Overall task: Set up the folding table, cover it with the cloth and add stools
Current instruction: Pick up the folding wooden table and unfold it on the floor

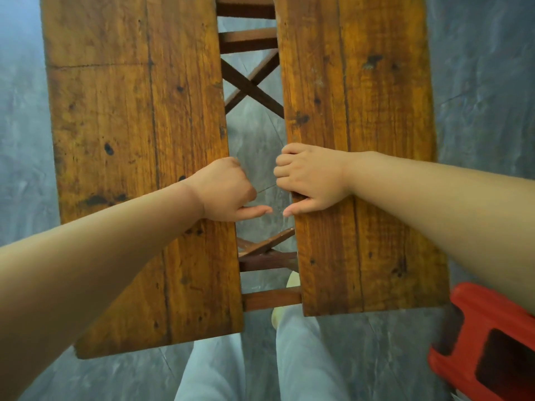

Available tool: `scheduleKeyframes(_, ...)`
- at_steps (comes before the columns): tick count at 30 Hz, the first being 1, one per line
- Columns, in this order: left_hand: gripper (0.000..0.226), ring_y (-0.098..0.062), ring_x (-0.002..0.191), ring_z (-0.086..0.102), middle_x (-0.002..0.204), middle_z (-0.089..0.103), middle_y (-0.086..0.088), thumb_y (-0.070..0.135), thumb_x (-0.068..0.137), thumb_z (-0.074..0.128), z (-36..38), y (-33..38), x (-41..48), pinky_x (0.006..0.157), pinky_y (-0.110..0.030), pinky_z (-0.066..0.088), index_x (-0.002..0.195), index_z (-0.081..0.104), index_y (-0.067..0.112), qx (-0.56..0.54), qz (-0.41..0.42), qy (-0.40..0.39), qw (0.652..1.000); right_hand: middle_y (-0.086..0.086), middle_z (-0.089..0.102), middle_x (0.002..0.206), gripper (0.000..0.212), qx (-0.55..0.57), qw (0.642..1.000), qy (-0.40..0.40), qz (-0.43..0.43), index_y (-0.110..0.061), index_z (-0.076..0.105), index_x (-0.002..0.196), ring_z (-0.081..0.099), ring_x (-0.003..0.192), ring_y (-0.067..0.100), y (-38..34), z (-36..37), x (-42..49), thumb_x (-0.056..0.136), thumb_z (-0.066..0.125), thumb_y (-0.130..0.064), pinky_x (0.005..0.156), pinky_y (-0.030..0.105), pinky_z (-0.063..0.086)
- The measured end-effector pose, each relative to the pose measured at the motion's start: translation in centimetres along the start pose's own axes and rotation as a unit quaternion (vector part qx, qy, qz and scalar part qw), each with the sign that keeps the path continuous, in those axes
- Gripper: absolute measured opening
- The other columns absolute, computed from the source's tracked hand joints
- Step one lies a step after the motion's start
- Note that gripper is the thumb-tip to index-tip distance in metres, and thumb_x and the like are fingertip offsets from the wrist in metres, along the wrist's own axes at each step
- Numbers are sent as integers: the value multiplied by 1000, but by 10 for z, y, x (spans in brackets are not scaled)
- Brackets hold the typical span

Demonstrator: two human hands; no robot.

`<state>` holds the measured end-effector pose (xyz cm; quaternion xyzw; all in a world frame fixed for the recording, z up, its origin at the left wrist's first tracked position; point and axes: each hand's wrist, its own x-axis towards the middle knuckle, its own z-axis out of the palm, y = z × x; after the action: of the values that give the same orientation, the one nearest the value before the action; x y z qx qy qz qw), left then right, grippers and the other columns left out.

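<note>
The folding table has two orange-brown wooden halves, the left half and the right half, with a gap between them. Dark crossed leg braces show through the gap. My left hand grips the inner edge of the left half, fingers curled under it. My right hand grips the inner edge of the right half the same way. Both thumbs point toward each other over the gap. A red plastic stool stands at the lower right, beside the right half. No cloth is in view.
The floor is grey, mottled concrete all around the table. My legs in pale trousers stand at the table's near end, with a shoe tip showing through the gap. Wooden crossbars span the gap near me.
</note>
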<state>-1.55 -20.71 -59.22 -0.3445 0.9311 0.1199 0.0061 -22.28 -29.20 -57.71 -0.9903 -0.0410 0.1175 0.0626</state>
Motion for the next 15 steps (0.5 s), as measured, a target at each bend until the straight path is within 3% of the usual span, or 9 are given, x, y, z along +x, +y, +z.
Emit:
scheduleKeyframes(6, 75, -14, 42, 44, 44, 47, 6, 62, 92, 6, 8, 1, -18, 62, -29, 38, 50, 50, 18, -12, -51, -36, 998, -2, 54, 80, 72, -26, 999, -10, -31, -14, 62, 80, 39, 78, 17, 5, 1, 26, 92, 17, -69, 90, 36, 33)
scheduleKeyframes(15, 70, -14, 54, 50, 56, 55, 6, 63, 92, 9, 24, 3, -20, 72, -30, 42, 64, 56, 19, -29, -35, -80, 996, -3, 48, 79, 71, -14, 998, -43, -50, -13, 65, 84, 35, 78, 16, -8, 10, 56, 90, 23, -71, 89, 36, 35)
